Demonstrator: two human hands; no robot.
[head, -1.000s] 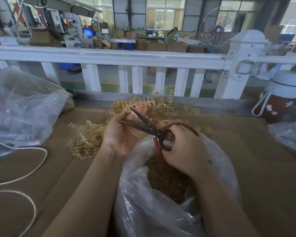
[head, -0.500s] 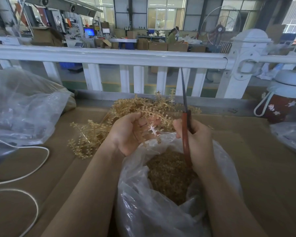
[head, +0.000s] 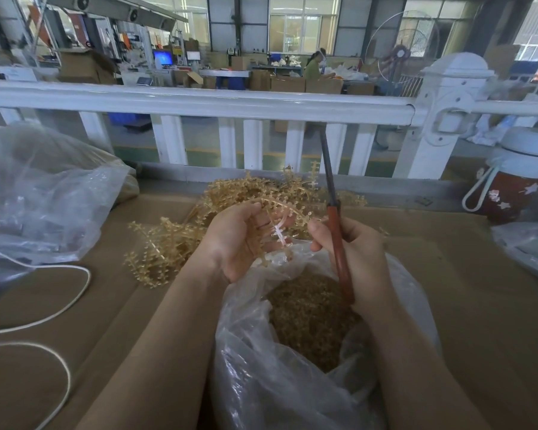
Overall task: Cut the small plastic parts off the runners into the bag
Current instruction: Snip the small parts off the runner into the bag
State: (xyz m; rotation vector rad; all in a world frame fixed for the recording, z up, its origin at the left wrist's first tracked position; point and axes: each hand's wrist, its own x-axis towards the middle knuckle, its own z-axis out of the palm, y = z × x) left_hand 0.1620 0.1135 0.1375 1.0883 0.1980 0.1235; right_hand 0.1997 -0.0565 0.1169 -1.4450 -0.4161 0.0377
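Holding a runner (head: 280,209) of small yellow parts, the left hand (head: 239,240) sits in the middle of the frame with its fingers curled around the strip. The right hand (head: 351,252) is just beside it, wrapped around the red handles of the scissors (head: 336,218), whose dark blades point up and look closed. Right under both hands is the clear bag (head: 277,383), open at the top and holding a heap of cut parts (head: 308,318). A pile of runners (head: 168,246) lies on the brown tabletop (head: 479,305), behind and to the left of the hands. Another clear bag (head: 44,193) sits at the left edge.
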